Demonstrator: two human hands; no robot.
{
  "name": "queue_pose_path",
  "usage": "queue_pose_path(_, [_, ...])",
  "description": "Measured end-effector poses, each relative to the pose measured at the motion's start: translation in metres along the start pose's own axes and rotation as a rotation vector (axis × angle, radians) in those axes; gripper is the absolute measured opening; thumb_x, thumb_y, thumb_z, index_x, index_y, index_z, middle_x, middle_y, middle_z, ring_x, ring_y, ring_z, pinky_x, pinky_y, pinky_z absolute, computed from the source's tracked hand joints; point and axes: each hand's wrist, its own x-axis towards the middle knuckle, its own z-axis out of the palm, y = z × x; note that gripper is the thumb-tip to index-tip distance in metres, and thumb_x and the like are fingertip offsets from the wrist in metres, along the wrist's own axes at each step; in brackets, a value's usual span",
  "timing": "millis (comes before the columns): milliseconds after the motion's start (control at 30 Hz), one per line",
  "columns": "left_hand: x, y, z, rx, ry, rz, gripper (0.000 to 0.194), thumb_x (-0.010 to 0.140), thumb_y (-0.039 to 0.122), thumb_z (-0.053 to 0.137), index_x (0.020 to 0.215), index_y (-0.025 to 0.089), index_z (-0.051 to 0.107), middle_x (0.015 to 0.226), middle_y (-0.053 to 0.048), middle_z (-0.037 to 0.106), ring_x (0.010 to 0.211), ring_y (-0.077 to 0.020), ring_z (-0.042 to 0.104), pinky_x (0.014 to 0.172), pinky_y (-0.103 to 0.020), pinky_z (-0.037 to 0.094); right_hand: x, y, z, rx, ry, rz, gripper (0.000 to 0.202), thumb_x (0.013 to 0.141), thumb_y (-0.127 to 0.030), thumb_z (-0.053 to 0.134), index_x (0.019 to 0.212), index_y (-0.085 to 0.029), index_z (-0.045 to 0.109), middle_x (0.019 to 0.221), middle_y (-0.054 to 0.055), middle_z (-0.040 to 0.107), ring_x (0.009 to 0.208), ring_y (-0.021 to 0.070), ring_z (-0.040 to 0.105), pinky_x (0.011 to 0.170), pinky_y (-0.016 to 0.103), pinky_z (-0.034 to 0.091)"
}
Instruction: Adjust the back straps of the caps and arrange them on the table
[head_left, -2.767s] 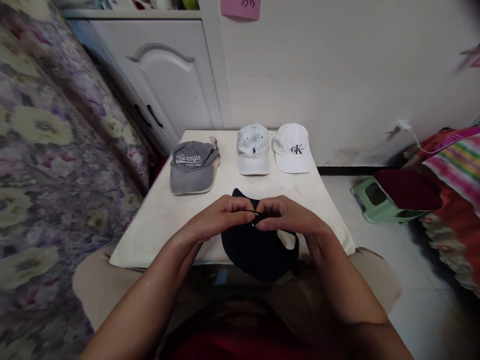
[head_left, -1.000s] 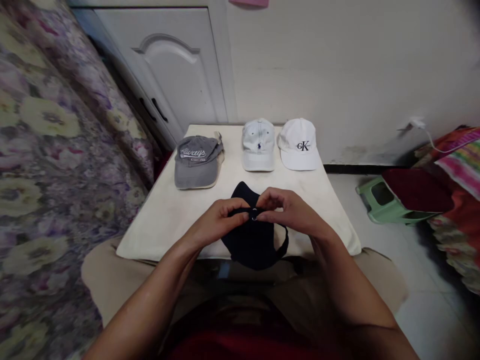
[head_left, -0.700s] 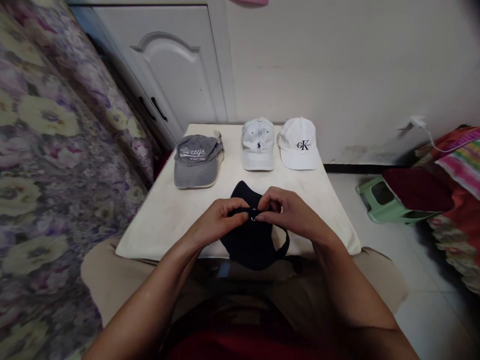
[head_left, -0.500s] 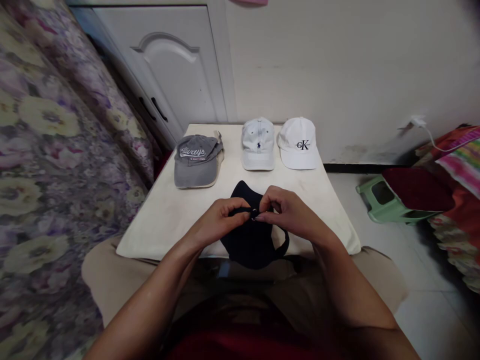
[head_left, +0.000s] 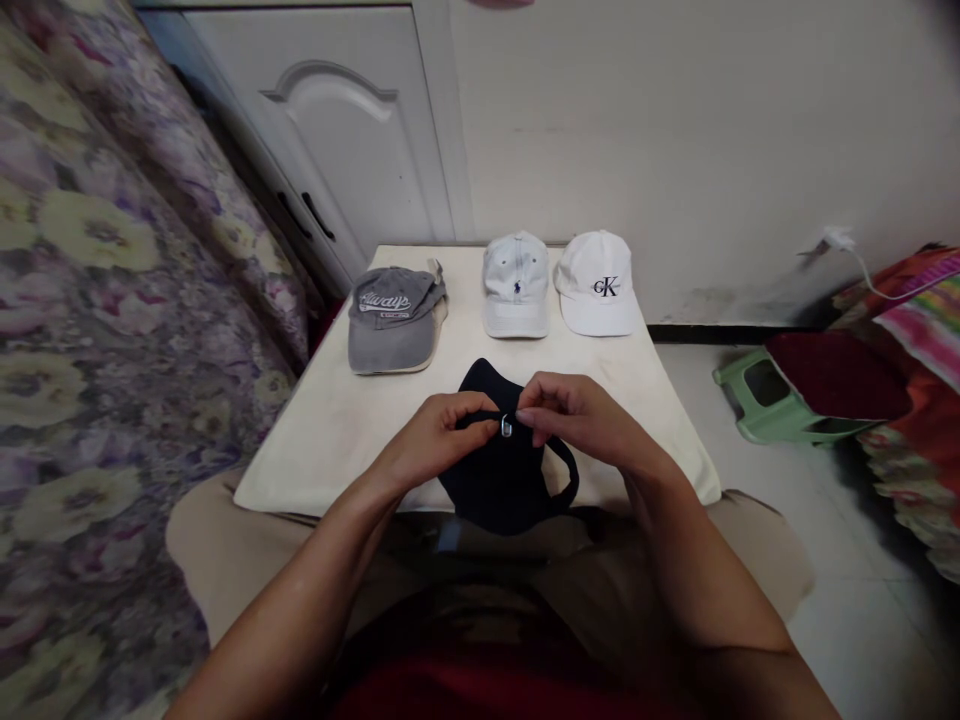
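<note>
A black cap (head_left: 499, 480) lies at the near edge of the cream-covered table, its back opening and strap loop facing right. My left hand (head_left: 442, 435) pinches the cap's strap between thumb and fingers, just left of a small metal buckle (head_left: 507, 426). On the buckle's other side, my right hand (head_left: 574, 415) is closed with thumb and index finger pressed on the strap. The strap end inside the right fingers is mostly hidden. Beyond the hands stand a grey cap (head_left: 391, 325) with white lettering, a pale blue cap (head_left: 517, 285) and a white cap (head_left: 596, 285).
The cream-covered table (head_left: 322, 440) stands against the wall and a white cabinet door (head_left: 352, 150). A floral curtain (head_left: 97, 400) hangs on the left. To the right are a green stool (head_left: 772, 400) with a dark red top and a plugged-in white cable (head_left: 862, 270).
My right fingers have shifted slightly up and away from the buckle, which now shows clearly. My left hand keeps its pinch, and the other caps have not moved.
</note>
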Motion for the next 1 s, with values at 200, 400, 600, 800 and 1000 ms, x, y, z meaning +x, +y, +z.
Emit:
queue_pose_path(200, [-0.004,0.003,0.002,0.189,0.051,0.134,0.025,0.086,0.023,0.061,0.11,0.022,0.065,0.1,-0.002,0.068,0.088,-0.0196,0.063,0.075,-0.03,0.049,0.0,-0.002,0.002,-0.109,0.063,0.009,0.006,0.087,-0.021,0.062,0.082,-0.019,0.06,0.064,-0.004,0.059,0.059,0.0119,0.061,0.056,0.024,0.044])
queue_pose_path(400, [-0.01,-0.005,0.01,0.421,0.167,0.396,0.036,0.083,0.016,0.069,0.116,0.022,0.057,0.118,-0.006,0.062,0.11,-0.0226,0.058,0.094,-0.037,0.047,0.004,0.002,-0.001,0.009,0.052,0.0,0.005,0.086,-0.021,0.063,0.084,-0.018,0.059,0.063,-0.005,0.059,0.057,0.0106,0.059,0.055,0.023,0.044])
queue_pose_path(600, [-0.01,-0.013,0.015,0.43,0.24,0.42,0.03,0.087,0.019,0.069,0.115,0.023,0.059,0.109,-0.005,0.066,0.102,-0.0224,0.061,0.088,-0.038,0.048,0.005,0.006,-0.004,0.055,0.029,-0.003,0.007,0.085,-0.023,0.065,0.083,-0.018,0.061,0.066,-0.004,0.059,0.056,0.0101,0.057,0.055,0.023,0.045])
queue_pose_path(800, [-0.008,-0.012,0.017,0.429,0.248,0.364,0.025,0.086,0.018,0.07,0.108,0.022,0.061,0.102,-0.003,0.069,0.096,-0.0223,0.062,0.084,-0.037,0.046,0.004,0.005,-0.002,-0.029,0.02,0.001,0.007,0.085,-0.023,0.063,0.081,-0.018,0.061,0.063,-0.004,0.056,0.059,0.0114,0.055,0.056,0.024,0.043])
queue_pose_path(1000, [-0.008,-0.01,0.019,0.5,0.229,0.352,0.025,0.085,0.019,0.071,0.107,0.023,0.06,0.1,-0.001,0.068,0.091,-0.0215,0.062,0.081,-0.035,0.044,0.003,0.006,0.0,-0.258,0.073,0.0,0.006,0.084,-0.022,0.06,0.078,-0.019,0.06,0.063,-0.003,0.059,0.058,0.0123,0.055,0.053,0.023,0.039])
